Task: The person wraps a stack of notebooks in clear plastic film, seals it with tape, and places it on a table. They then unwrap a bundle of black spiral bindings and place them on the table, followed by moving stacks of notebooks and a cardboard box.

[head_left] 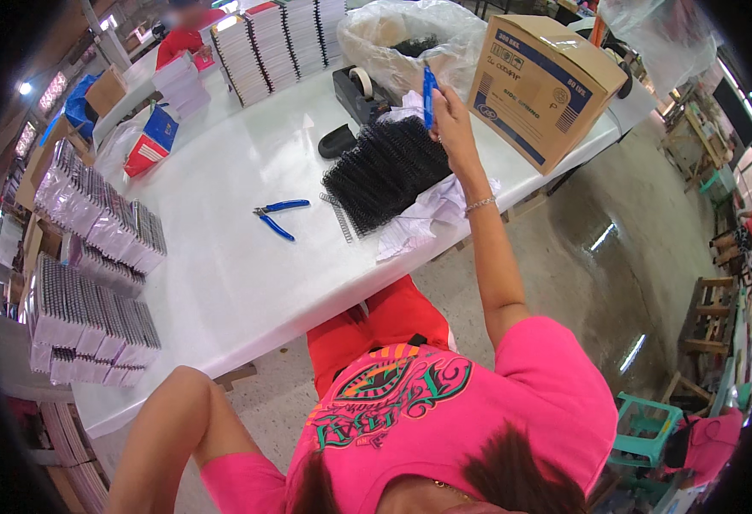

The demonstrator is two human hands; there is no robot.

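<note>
My right hand [453, 128] is closed around a slim blue thing [429, 96] whose exact kind I cannot make out. It is raised beside a heap of black plastic binding coils [389, 176]. Crumpled white paper [427, 216] lies under and beside the heap, and a loose coil [340, 220] rests at its left edge. Farther left, nippers with blue handles [282, 211] lie spread on the white table [222, 248]. My left arm [169, 420] is bent at the lower left; its hand is out of the picture.
A cardboard box [539, 90] stands at the right table edge, beside a clear plastic bag [376, 34] with more coils. A tape dispenser [361, 94] sits behind the heap. Spiral-bound notebooks [93, 300] are stacked left, more books [265, 53] behind. A person in red [189, 34] is beyond.
</note>
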